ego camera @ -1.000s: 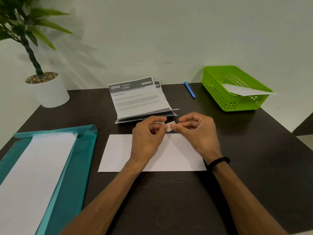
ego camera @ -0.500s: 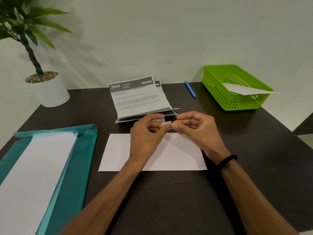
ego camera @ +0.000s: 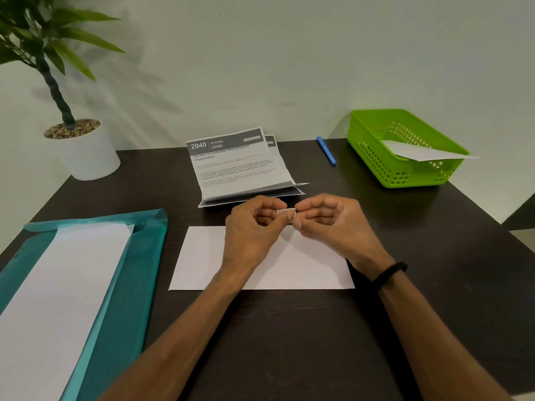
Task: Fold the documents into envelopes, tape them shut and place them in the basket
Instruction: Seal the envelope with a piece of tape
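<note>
A small piece of tape (ego camera: 286, 211) is pinched between my left hand (ego camera: 252, 230) and my right hand (ego camera: 330, 224), held just above the far edge of a white envelope (ego camera: 199, 261) that lies flat on the dark table. Beyond my hands lie folded printed documents (ego camera: 237, 166) headed "2940 KITCHEN". The green basket (ego camera: 373, 157) stands at the back right with one white envelope (ego camera: 419, 150) in it, sticking out over the right rim. Whether a tape roll sits behind my left hand is hidden.
A teal folder (ego camera: 136, 285) holding white sheets (ego camera: 58, 299) covers the left front of the table. A potted plant in a white pot (ego camera: 86, 154) stands at the back left. A blue pen (ego camera: 326, 150) lies between the documents and the basket.
Both hands have kept to the same spot over the envelope; the fingers have shifted on the small tape piece, which now stretches flat between the two thumbs.
</note>
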A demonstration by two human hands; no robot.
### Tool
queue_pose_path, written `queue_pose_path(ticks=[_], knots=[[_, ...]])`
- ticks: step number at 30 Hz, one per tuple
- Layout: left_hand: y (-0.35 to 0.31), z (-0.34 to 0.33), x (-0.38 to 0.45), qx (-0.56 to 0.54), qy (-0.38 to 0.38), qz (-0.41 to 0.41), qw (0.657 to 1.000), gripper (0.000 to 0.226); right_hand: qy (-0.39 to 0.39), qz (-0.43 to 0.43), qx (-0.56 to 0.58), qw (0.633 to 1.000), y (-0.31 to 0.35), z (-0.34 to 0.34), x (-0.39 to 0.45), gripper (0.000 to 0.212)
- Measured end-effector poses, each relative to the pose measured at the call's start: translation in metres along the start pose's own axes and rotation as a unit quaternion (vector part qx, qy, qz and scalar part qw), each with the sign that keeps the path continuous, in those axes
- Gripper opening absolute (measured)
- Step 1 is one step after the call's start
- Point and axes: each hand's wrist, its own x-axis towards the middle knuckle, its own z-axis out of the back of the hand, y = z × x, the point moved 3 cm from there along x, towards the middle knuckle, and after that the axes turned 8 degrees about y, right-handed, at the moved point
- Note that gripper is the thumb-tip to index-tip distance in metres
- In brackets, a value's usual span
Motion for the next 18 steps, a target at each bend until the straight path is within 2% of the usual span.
queue_pose_path(ticks=[12, 18], knots=[[0.0012, -0.0018, 0.0015, -0.003, 0.008, -0.002, 1.0, 0.017, -0.015, 0.0, -0.007, 1.0, -0.0019, -0.0003, 0.0015, 0.022], [0.0023, -0.0017, 0.0018, -0.013, 0.027, -0.005, 1.0, 0.019, -0.023, 0.006, -0.031, 0.999, -0.002, 0.0, 0.001, 0.025]])
